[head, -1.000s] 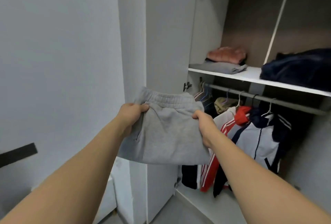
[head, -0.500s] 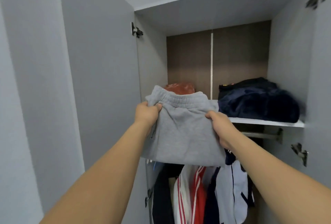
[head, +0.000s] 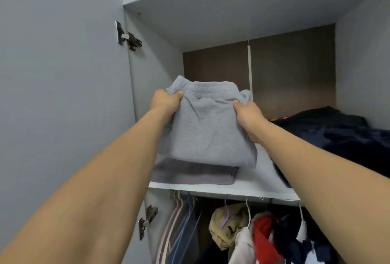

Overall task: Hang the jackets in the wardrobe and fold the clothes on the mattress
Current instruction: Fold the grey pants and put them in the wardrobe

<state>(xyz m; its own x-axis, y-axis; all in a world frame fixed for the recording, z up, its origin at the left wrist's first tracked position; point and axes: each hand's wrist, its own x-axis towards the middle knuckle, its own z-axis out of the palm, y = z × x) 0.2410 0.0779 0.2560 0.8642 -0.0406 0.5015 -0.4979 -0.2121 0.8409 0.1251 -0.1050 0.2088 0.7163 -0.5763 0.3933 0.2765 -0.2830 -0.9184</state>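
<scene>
Left hand (head: 165, 100) grips the left end of the folded grey sweatpants (head: 207, 128), thumb on top at the waistband corner, fingers curled under the fabric. Right hand (head: 249, 113) holds the right edge the same way, thumb pressed onto the cloth. Both arms are extended forward and up.

Change from half a second ago: the sweatpants were then held in front of the wardrobe, below the level of the shelf edge, with the hanging jackets showing under their hem. They are now raised over the white upper shelf (head: 249, 187), above a darker grey folded garment (head: 190, 172) lying at the shelf's left end. Whether the hem touches that garment cannot be told. The pinkish folded item visible earlier behind the waistband is now hidden by the sweatpants.

Dark navy clothing (head: 337, 132) lies on the right part of the shelf, partly behind the right forearm. Below the shelf, jackets (head: 263, 236) hang on hangers, with empty hangers (head: 183, 221) to their left. The wardrobe door (head: 63, 94) stands open at left.
</scene>
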